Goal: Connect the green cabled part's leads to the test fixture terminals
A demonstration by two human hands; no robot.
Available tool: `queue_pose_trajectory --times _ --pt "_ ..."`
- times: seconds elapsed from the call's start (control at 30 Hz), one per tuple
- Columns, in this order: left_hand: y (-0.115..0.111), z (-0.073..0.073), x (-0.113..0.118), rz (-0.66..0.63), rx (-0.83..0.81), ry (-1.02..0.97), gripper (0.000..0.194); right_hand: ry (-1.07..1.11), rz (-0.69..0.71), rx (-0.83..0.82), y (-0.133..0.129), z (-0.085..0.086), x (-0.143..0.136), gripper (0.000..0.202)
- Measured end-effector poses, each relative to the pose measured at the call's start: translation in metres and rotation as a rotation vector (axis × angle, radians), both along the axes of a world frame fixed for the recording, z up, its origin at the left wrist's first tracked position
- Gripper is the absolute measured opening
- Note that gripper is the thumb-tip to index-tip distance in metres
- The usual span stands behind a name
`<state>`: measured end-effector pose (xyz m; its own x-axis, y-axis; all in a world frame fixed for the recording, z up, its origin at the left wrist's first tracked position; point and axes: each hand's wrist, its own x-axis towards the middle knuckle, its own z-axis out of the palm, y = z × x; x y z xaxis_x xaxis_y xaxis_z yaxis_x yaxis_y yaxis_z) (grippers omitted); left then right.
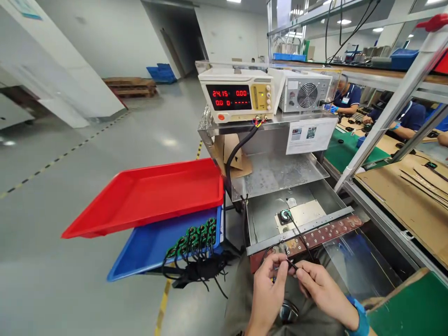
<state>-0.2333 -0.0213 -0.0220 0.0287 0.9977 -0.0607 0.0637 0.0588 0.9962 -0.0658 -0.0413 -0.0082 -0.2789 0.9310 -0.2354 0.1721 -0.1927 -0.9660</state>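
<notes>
My left hand [269, 288] and my right hand [320, 285] are close together above my lap, in front of the metal box's near edge. Both pinch a thin black cable [291, 265] between thumb and fingers. The fingers partly hide the cable's end. Beyond them, a small round green circuit board [285, 215] in a dark holder sits on a metal plate [308, 213] inside the box. A black cable [298, 232] runs from this board toward my hands, across a reddish-brown strip [322, 236] with rows of metal studs.
A power supply [238, 96] with red digits stands on a shelf beside a grey fan unit [308, 92]. On the left, a red tray [157, 189] overlaps a blue tray [135, 252] holding several cabled green boards [194, 238]. Co-workers [350, 98] sit at a bench on the right.
</notes>
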Motion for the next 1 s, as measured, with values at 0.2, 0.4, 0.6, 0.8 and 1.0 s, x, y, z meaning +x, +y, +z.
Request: queue_pose_trajectory --times 0.2,0.4,0.6,0.8,1.0 --pt "-0.004 -0.006 -0.017 -0.145 -0.305 -0.352 0.046 -0.096 -0.022 0.052 -0.013 0.0 -0.009 0.042" --pt "-0.017 -0.019 -0.03 -0.242 -0.661 -0.823 0.039 0.012 -0.029 0.071 -0.02 -0.015 -0.016 0.039" --pt "-0.024 -0.035 -0.029 0.07 -1.044 -0.989 0.023 -0.224 -0.078 0.137 -0.026 -0.028 -0.04 0.034" --pt "-0.036 -0.057 -0.041 0.264 -0.466 -0.454 0.037 0.058 -0.212 -0.253 -0.017 -0.051 -0.08 0.051" --pt "-0.04 -0.079 -0.058 0.186 -0.157 0.189 0.037 0.067 -0.348 -0.415 0.001 -0.063 -0.1 0.066"
